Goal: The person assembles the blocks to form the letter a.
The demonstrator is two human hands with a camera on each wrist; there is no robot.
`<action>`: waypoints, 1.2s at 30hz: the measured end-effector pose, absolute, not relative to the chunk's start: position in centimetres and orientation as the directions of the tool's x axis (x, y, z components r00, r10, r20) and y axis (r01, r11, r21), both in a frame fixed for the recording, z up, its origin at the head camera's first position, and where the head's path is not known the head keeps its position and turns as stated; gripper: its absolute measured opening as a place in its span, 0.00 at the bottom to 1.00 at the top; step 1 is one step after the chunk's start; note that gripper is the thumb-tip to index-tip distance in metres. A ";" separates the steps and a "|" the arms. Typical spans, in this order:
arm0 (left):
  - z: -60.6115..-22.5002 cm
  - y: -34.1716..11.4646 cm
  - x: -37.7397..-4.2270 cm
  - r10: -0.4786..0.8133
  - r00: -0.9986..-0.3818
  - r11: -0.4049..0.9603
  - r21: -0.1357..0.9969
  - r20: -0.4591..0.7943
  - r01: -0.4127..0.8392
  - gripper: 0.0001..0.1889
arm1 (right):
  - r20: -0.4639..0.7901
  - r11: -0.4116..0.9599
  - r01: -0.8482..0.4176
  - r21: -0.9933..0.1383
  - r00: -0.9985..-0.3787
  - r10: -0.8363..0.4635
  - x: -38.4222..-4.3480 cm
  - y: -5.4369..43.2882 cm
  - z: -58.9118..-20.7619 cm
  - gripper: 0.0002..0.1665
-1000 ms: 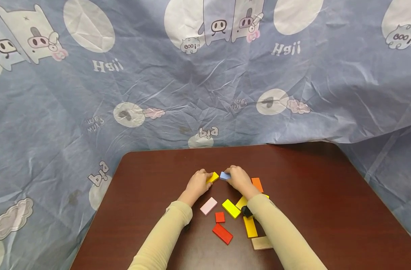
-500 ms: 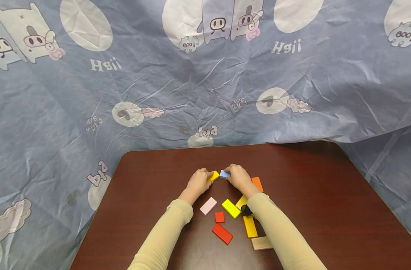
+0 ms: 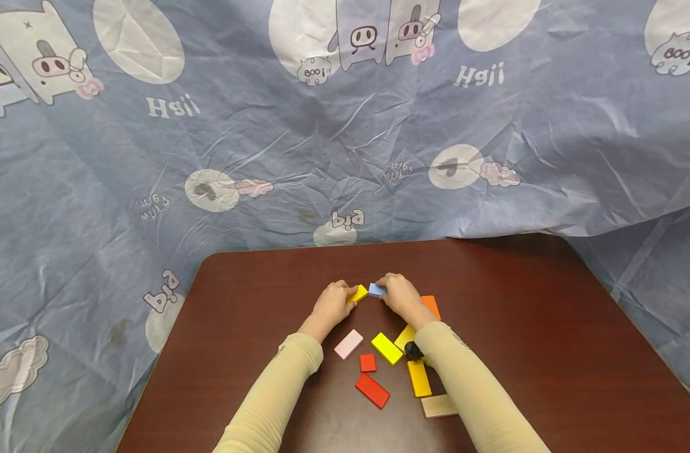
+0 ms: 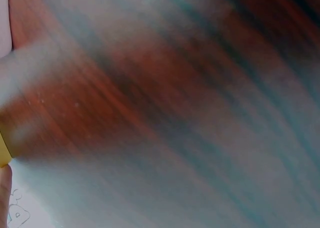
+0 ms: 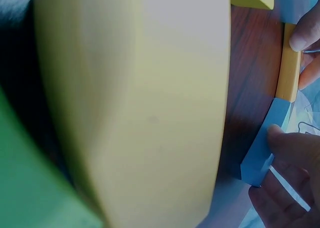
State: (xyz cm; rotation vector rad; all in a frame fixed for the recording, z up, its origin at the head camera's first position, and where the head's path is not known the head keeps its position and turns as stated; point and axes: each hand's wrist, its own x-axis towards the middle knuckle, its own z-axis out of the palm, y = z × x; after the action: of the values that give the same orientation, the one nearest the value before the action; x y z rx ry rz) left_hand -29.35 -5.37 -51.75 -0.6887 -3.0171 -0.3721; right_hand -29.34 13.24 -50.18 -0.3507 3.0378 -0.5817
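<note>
My left hand [image 3: 331, 306] pinches a yellow block [image 3: 360, 293] on the brown table, thumb on its near side. Across from it, my right hand [image 3: 402, 296] pinches a blue block [image 3: 376, 290] between thumb and fingers. In the right wrist view, one end of the blue block [image 5: 264, 145] meets the end of the yellow block [image 5: 288, 71] at a slight angle. There the right thumb [image 5: 292, 145] lies along the blue side. Only a corner of the yellow block [image 4: 4, 150] and a fingertip [image 4: 5, 185] show at the left wrist view's edge.
Nearer me lie a pink block [image 3: 348, 344], a bright yellow block [image 3: 387, 348], a small red block [image 3: 367, 363] and a longer red one [image 3: 372, 391]. Orange [image 3: 431, 307], deep yellow [image 3: 419, 379] and plain wooden [image 3: 438, 406] blocks sit by the right forearm, which partly hides others.
The blue block has shifted slightly, closing the small gap to the yellow block's end. Both hands keep their hold, and the head view has drifted a little.
</note>
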 end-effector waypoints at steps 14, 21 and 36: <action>-51.8 -5.3 -29.2 0.428 -0.900 0.865 0.251 0.086 0.435 0.23 | 0.049 0.892 -0.202 -0.405 -0.979 -0.199 -29.2 14.2 -49.9 0.21; -51.6 -5.4 -29.2 0.428 -0.898 0.860 0.258 0.104 0.440 0.23 | 0.075 0.894 -0.100 -0.438 -0.994 -0.075 -28.2 18.0 -48.3 0.21; -52.0 -5.5 -29.6 0.430 -0.897 0.862 0.249 0.102 0.442 0.24 | -0.104 0.885 0.150 -0.441 -0.988 0.116 -23.4 22.8 -49.3 0.30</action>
State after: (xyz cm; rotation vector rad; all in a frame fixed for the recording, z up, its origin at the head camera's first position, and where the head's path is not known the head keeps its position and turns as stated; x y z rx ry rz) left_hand -29.57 -5.49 -52.04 -0.7006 -2.9894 -0.4160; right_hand -23.35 22.78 -49.30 0.2109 2.9774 -0.7056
